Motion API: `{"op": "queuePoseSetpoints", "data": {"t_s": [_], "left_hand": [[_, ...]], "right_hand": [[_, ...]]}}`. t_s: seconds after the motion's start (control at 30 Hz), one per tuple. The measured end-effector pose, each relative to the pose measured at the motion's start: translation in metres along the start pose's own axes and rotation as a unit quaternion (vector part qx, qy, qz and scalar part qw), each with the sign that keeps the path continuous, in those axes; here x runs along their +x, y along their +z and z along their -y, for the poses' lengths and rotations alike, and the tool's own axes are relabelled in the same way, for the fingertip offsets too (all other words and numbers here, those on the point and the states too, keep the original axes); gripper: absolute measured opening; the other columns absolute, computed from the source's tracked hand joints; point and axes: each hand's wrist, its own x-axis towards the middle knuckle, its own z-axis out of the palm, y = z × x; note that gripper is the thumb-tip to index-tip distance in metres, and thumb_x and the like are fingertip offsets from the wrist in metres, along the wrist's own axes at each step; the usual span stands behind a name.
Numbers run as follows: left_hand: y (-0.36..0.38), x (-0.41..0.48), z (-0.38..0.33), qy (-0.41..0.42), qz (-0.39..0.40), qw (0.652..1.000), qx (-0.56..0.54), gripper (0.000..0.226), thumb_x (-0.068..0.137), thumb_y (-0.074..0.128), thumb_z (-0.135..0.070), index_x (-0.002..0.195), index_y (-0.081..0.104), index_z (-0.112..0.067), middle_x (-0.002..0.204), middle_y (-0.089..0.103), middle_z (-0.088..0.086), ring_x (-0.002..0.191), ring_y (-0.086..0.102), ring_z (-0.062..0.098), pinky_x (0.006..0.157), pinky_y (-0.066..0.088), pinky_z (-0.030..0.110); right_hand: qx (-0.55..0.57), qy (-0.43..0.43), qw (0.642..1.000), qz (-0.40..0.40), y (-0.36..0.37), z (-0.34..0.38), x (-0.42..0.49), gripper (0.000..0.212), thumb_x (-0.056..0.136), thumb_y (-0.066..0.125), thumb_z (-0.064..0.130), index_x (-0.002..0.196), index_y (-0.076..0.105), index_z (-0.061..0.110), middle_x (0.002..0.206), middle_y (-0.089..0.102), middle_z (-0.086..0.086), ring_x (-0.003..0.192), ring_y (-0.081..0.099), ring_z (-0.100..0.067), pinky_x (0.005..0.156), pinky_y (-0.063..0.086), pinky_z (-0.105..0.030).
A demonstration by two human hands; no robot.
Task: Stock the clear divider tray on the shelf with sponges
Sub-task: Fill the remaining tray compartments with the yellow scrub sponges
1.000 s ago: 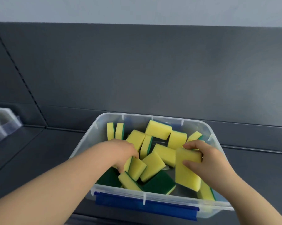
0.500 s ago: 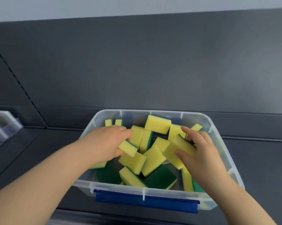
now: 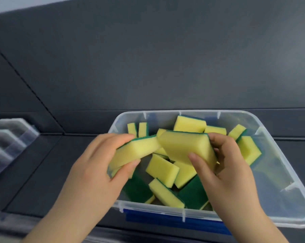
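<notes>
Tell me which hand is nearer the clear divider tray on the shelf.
Left. The left hand, gripping a sponge at the left of the bin, is closest to the divider tray at far left; the right hand holds another sponge farther right, over the bin.

Likely shop: dark metal shelving [image 3: 148, 67], clear divider tray [image 3: 6, 137].

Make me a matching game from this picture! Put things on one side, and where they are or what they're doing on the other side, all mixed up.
Things:
1. left hand
2. clear divider tray
3. blue clip
4. clear bin

Places or states:
A. on the bin's near wall
B. has loose sponges lying in it
C. gripping a lifted sponge
D. far left on the shelf

Pairs: 1-C, 2-D, 3-A, 4-B
</notes>
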Motion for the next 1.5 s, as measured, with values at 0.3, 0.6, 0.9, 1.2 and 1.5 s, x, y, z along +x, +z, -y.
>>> {"op": "queuePoseSetpoints", "data": {"t_s": [0.3, 0.6, 0.9, 1.2, 1.5], "left_hand": [[-0.096, -0.080, 0.088, -0.080, -0.121, 0.989, -0.011, 0.034, 0.074, 0.068, -0.041, 0.105, 0.060, -0.030, 0.101, 0.058, -0.024, 0.095, 0.046, -0.019, 0.079, 0.030, -0.004], [-0.225, -0.217, 0.202, -0.213, -0.201, 0.955, 0.048, 0.048, 0.065, 0.073, -0.030, 0.111, 0.061, -0.032, 0.098, 0.061, -0.014, 0.088, 0.051, -0.006, 0.076, 0.027, -0.008], [-0.301, -0.306, 0.275, -0.305, -0.267, 0.913, 0.048, 0.051, 0.075, 0.059, -0.037, 0.123, 0.047, -0.046, 0.112, 0.040, -0.052, 0.103, 0.050, -0.006, 0.074, 0.049, 0.029], [-0.312, -0.301, 0.344, -0.378, -0.267, 0.887, 0.018, 0.049, 0.076, 0.059, -0.051, 0.112, 0.035, -0.074, 0.110, 0.043, -0.050, 0.106, 0.054, -0.001, 0.084, 0.045, 0.026], [-0.347, -0.208, 0.438, -0.317, -0.246, 0.911, 0.095, 0.050, 0.073, 0.051, -0.049, 0.123, 0.041, -0.048, 0.108, 0.041, -0.042, 0.099, 0.041, -0.025, 0.078, 0.038, 0.014]], "right_hand": [[0.110, -0.049, 0.992, 0.029, 0.115, 0.078, -0.052, 0.036, 0.070, 0.068, 0.042, 0.095, 0.047, 0.058, 0.095, 0.060, 0.022, 0.084, 0.061, -0.004, 0.071, 0.048, -0.013], [0.119, -0.152, 0.973, 0.126, 0.287, 0.194, -0.152, 0.048, 0.077, 0.064, 0.028, 0.102, 0.041, 0.061, 0.108, 0.053, 0.030, 0.098, 0.058, 0.000, 0.078, 0.045, -0.012], [0.118, -0.174, 0.955, 0.209, 0.396, 0.260, -0.211, 0.066, 0.077, 0.070, 0.017, 0.096, 0.036, 0.070, 0.105, 0.052, 0.033, 0.092, 0.057, 0.001, 0.069, 0.046, -0.014], [0.162, -0.131, 0.945, 0.252, 0.473, 0.262, -0.170, 0.042, 0.078, 0.070, 0.019, 0.094, 0.047, 0.049, 0.097, 0.056, 0.028, 0.085, 0.058, 0.000, 0.062, 0.043, -0.007], [0.216, -0.095, 0.938, 0.255, 0.553, 0.283, -0.078, 0.030, 0.067, 0.064, 0.039, 0.088, 0.048, 0.054, 0.098, 0.057, 0.027, 0.086, 0.058, 0.003, 0.069, 0.044, -0.006]]}}
